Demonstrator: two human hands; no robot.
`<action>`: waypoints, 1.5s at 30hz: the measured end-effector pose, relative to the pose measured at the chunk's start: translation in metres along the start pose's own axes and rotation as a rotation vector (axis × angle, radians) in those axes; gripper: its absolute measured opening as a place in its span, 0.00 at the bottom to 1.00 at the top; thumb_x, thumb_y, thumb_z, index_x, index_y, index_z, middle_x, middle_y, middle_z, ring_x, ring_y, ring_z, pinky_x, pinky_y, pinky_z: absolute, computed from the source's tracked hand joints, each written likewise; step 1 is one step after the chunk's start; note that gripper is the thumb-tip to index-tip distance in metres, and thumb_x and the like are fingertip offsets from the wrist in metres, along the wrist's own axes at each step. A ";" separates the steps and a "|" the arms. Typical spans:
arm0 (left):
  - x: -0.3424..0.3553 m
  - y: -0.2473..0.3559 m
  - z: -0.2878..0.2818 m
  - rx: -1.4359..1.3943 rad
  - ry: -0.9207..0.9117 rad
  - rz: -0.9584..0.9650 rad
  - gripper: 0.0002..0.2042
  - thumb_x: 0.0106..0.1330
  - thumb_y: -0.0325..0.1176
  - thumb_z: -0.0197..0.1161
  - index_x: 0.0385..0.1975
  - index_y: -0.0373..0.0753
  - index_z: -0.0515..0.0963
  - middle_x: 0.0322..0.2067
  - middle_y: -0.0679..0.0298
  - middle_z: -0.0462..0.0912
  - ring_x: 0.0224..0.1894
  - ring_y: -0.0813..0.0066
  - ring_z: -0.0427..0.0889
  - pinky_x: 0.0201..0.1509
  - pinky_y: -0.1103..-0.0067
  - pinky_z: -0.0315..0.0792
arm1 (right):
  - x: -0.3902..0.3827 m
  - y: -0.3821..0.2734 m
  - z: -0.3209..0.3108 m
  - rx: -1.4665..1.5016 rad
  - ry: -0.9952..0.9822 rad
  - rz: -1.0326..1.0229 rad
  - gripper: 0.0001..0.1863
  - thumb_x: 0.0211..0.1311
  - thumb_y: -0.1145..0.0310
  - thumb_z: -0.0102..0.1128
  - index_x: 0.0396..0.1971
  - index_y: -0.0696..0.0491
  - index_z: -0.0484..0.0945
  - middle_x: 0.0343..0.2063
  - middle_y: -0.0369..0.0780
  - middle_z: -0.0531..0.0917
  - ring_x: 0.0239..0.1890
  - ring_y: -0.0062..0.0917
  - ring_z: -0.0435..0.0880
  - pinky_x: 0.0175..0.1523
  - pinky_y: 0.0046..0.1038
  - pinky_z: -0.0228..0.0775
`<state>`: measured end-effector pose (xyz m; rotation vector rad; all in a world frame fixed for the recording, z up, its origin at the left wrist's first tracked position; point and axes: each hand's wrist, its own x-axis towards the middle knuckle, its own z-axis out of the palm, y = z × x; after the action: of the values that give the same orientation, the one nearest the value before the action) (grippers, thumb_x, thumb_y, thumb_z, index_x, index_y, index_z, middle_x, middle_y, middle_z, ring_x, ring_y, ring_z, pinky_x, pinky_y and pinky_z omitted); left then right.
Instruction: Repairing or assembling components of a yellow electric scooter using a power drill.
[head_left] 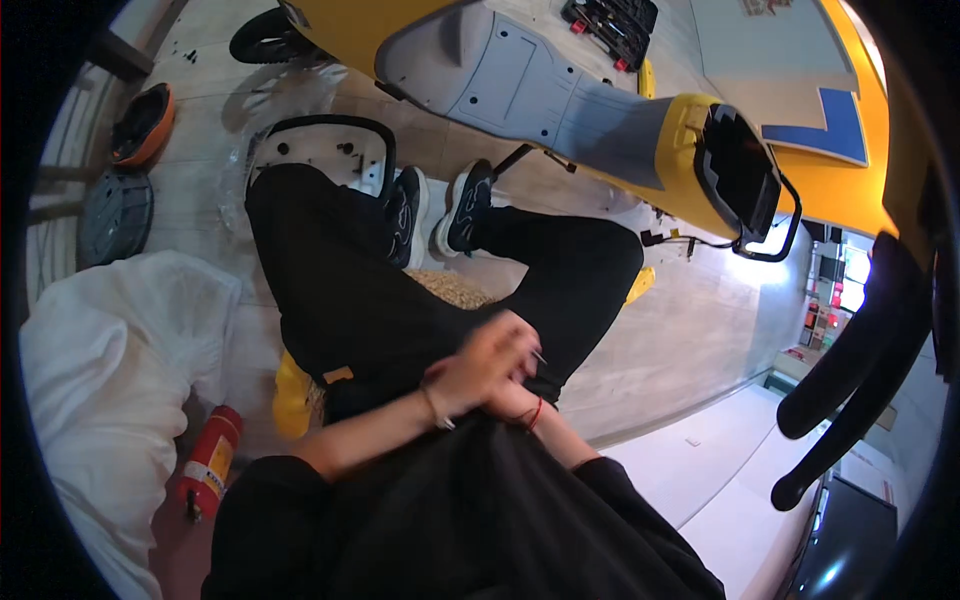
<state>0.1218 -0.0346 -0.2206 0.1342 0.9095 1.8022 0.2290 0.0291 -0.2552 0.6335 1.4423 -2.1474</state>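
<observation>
Over my lap, my left hand lies across my right hand, and the two touch. Motion smears the left fingers, so their grip does not show. Most of the right hand's fingers are hidden under the left. A small thin dark thing shows beside the fingertips; I cannot make out what it is or which hand has it. A light bracelet circles the left wrist and a red cord the right one. Beyond my knees lies a yellow electric scooter with a grey footboard.
A black-rimmed scooter part lies by my left shoe. An open black toolbox sits at the far side. A fire extinguisher and white sheeting are at left, a white cabinet at right.
</observation>
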 end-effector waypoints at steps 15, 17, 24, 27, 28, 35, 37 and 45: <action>0.040 -0.042 -0.068 -0.157 0.125 -0.222 0.07 0.67 0.25 0.43 0.41 0.33 0.66 0.43 0.50 0.75 0.46 0.64 0.77 0.52 0.73 0.73 | -0.067 -0.011 -0.070 -1.206 0.769 -0.407 0.08 0.50 0.75 0.58 0.32 0.55 0.78 0.31 0.39 0.75 0.36 0.34 0.75 0.39 0.30 0.69; 0.035 -0.041 -0.062 -0.184 0.120 -0.233 0.06 0.68 0.26 0.44 0.42 0.34 0.65 0.46 0.50 0.73 0.47 0.64 0.76 0.52 0.72 0.72 | -0.061 0.004 -0.086 -1.422 0.688 -0.479 0.08 0.49 0.74 0.56 0.31 0.53 0.78 0.30 0.38 0.74 0.35 0.31 0.74 0.39 0.28 0.69; 0.014 -0.015 -0.041 -0.167 0.103 -0.242 0.05 0.69 0.31 0.47 0.38 0.37 0.65 0.46 0.49 0.75 0.47 0.65 0.78 0.50 0.74 0.74 | -0.044 -0.009 -0.083 -1.733 0.379 -0.420 0.06 0.48 0.69 0.52 0.28 0.49 0.75 0.30 0.36 0.74 0.34 0.26 0.74 0.36 0.25 0.69; 0.011 -0.011 -0.042 -0.173 0.135 -0.210 0.06 0.68 0.31 0.50 0.38 0.38 0.67 0.44 0.53 0.77 0.46 0.69 0.79 0.50 0.75 0.73 | -0.035 -0.014 -0.081 -1.817 0.142 -0.491 0.07 0.49 0.69 0.52 0.30 0.48 0.75 0.32 0.35 0.74 0.35 0.25 0.75 0.38 0.25 0.70; 0.011 -0.012 -0.045 -0.180 0.142 -0.197 0.06 0.68 0.31 0.50 0.38 0.38 0.67 0.44 0.53 0.77 0.46 0.69 0.79 0.50 0.75 0.73 | -0.032 -0.015 -0.082 -1.813 0.053 -0.481 0.07 0.49 0.68 0.51 0.31 0.48 0.75 0.33 0.35 0.74 0.36 0.25 0.75 0.39 0.25 0.71; 0.002 0.003 -0.048 -0.405 0.152 -0.054 0.06 0.66 0.29 0.54 0.39 0.38 0.75 0.36 0.65 0.80 0.37 0.81 0.79 0.43 0.85 0.73 | -0.026 -0.046 -0.106 -1.541 0.175 -0.564 0.06 0.51 0.74 0.53 0.31 0.53 0.74 0.29 0.40 0.75 0.34 0.33 0.78 0.39 0.28 0.72; -0.001 0.017 -0.044 -0.501 0.166 -0.015 0.07 0.66 0.30 0.53 0.41 0.37 0.73 0.31 0.66 0.78 0.35 0.80 0.79 0.41 0.81 0.76 | -0.026 -0.092 -0.087 -1.043 0.365 -0.520 0.04 0.58 0.76 0.52 0.34 0.58 0.73 0.32 0.40 0.78 0.32 0.25 0.79 0.36 0.22 0.71; -0.009 0.107 0.022 -0.367 0.026 0.168 0.07 0.66 0.27 0.52 0.42 0.35 0.70 0.36 0.58 0.79 0.36 0.75 0.80 0.42 0.80 0.75 | -0.033 -0.201 0.004 -0.085 0.452 -0.823 0.06 0.62 0.77 0.48 0.38 0.61 0.72 0.39 0.44 0.77 0.36 0.23 0.76 0.38 0.20 0.67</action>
<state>0.0550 -0.0467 -0.1346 -0.0479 0.5853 2.1006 0.1307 0.0966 -0.0895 0.5736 2.3386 -2.6136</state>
